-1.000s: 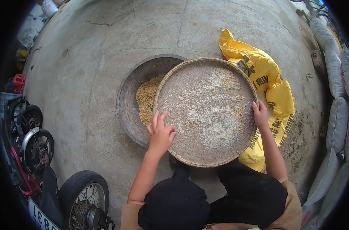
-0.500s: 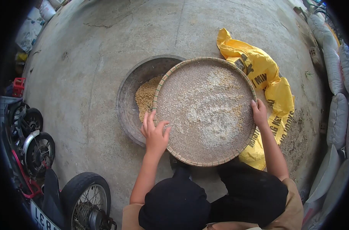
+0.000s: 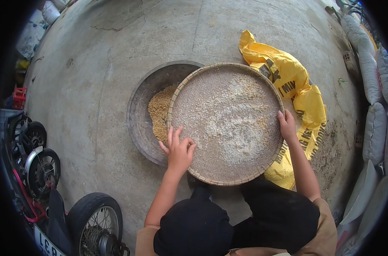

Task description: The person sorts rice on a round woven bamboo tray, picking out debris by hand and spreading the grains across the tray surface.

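At the knees [image 3: 194, 226] — tray: round, woven, rim bound [image 3: 225, 184]; looks near level, overlaps the basin's right side. Step, my read: right hand braces, left hand works at the loose grain.
Basin: wide, grey [image 3: 138, 102], left of tray and partly under its edge; tan grain [image 3: 159, 109] heaped inside.
Yellow sack: crumpled, printed [image 3: 311, 104], right of tray, running from its far side to its near side.
Right hand: on tray's right rim [image 3: 287, 126], clamped, thumb on top.
Left hand: over tray's near-left rim [image 3: 179, 155]. Outer fingers apart; forefinger and thumb close — can't tell if they meet or hold a grain. Any pick there would need a light pinch and a steady rim.
Pale grain: loose on tray [image 3: 241, 136], thickest right of its centre, ridged in streaks, tan bits mixed in toward the right rim, sparse at left.
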A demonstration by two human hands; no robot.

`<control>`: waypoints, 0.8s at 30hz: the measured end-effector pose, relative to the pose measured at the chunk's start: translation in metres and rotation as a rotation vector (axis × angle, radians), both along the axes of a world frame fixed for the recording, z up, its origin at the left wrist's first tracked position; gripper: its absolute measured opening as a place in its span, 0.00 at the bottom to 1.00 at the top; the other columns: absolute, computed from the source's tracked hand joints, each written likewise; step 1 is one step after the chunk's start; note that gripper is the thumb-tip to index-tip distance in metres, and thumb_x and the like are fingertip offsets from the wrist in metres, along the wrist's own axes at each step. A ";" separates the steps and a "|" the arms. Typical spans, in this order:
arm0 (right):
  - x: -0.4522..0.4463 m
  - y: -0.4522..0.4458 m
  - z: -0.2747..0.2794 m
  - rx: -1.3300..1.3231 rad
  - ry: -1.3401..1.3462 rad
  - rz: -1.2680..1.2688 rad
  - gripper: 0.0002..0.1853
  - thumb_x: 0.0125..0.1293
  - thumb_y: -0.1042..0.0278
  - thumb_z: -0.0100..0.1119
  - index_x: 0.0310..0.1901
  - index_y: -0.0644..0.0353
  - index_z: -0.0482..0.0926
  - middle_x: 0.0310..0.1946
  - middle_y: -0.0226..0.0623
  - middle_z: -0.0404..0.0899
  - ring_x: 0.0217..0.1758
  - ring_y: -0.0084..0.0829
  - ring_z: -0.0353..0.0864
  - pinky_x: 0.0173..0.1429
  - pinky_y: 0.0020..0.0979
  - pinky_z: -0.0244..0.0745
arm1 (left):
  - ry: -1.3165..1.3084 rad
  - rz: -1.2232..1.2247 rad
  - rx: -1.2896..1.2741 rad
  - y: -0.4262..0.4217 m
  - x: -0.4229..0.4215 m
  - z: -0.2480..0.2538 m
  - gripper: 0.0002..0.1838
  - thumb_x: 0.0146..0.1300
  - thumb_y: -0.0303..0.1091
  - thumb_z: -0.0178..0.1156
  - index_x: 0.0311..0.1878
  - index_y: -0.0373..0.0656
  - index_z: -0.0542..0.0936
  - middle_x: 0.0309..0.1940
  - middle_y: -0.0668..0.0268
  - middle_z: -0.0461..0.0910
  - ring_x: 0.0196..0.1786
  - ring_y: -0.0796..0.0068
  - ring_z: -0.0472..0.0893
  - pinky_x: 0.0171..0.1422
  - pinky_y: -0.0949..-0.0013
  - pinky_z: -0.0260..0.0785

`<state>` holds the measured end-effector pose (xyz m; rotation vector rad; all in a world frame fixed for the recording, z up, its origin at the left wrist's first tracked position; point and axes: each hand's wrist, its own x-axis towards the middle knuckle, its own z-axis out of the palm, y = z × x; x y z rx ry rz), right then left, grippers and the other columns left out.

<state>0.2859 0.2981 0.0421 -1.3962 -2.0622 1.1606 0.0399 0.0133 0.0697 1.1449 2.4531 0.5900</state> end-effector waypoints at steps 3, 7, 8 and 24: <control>0.000 0.000 0.002 -0.018 -0.023 0.011 0.13 0.65 0.61 0.49 0.37 0.66 0.71 0.24 0.30 0.68 0.30 0.21 0.63 0.38 0.26 0.63 | -0.049 0.035 0.221 -0.002 -0.004 -0.003 0.05 0.56 0.33 0.59 0.28 0.46 0.74 0.58 0.61 0.66 0.69 0.56 0.53 0.64 0.31 0.28; -0.001 -0.001 -0.001 0.010 0.034 -0.002 0.13 0.65 0.61 0.49 0.36 0.65 0.71 0.23 0.28 0.67 0.29 0.20 0.62 0.36 0.26 0.62 | -0.254 0.129 0.288 -0.008 -0.021 0.003 0.04 0.55 0.30 0.59 0.30 0.44 0.74 0.49 0.62 0.75 0.61 0.59 0.65 0.66 0.44 0.41; 0.000 0.000 -0.002 0.009 0.032 -0.003 0.13 0.65 0.61 0.49 0.36 0.65 0.71 0.23 0.28 0.67 0.29 0.20 0.62 0.36 0.26 0.62 | -0.415 0.290 0.387 -0.012 -0.027 0.003 0.04 0.55 0.29 0.59 0.32 0.43 0.74 0.44 0.63 0.76 0.57 0.60 0.68 0.65 0.51 0.46; 0.001 0.001 -0.003 -0.028 0.017 -0.005 0.13 0.65 0.60 0.50 0.33 0.64 0.70 0.22 0.27 0.64 0.28 0.19 0.60 0.34 0.26 0.60 | 0.142 0.096 0.175 -0.012 -0.004 -0.004 0.07 0.47 0.31 0.66 0.30 0.44 0.79 0.61 0.54 0.60 0.67 0.46 0.51 0.68 0.50 0.45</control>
